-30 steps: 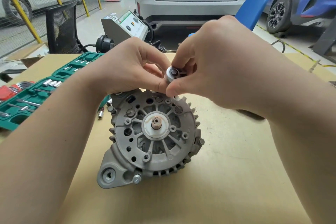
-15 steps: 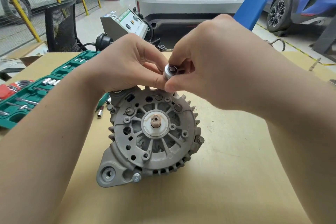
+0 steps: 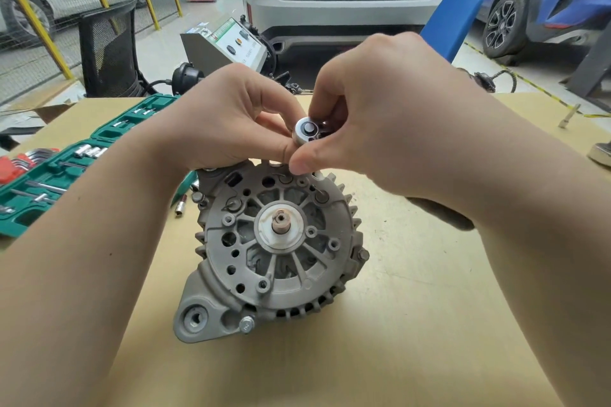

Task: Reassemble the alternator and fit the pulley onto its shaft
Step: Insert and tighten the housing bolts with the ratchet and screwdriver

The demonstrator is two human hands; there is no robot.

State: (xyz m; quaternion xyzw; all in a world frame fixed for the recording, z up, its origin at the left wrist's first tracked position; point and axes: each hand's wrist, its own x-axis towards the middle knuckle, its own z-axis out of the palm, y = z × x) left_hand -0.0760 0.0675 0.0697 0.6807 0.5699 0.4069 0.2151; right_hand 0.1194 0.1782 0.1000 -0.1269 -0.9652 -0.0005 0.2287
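1. Head view, centre frame: both hands, the left hand and the right hand, pinch a small round chrome ratchet head.
2. Below it the ribbed grey cast alternator rests on tan cardboard, its shaft bare.

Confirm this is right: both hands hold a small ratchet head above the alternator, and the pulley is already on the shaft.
Not right. The head view shows the shaft bare, with no pulley on it. The rest stands: the left hand and right hand hold the ratchet head above the alternator.
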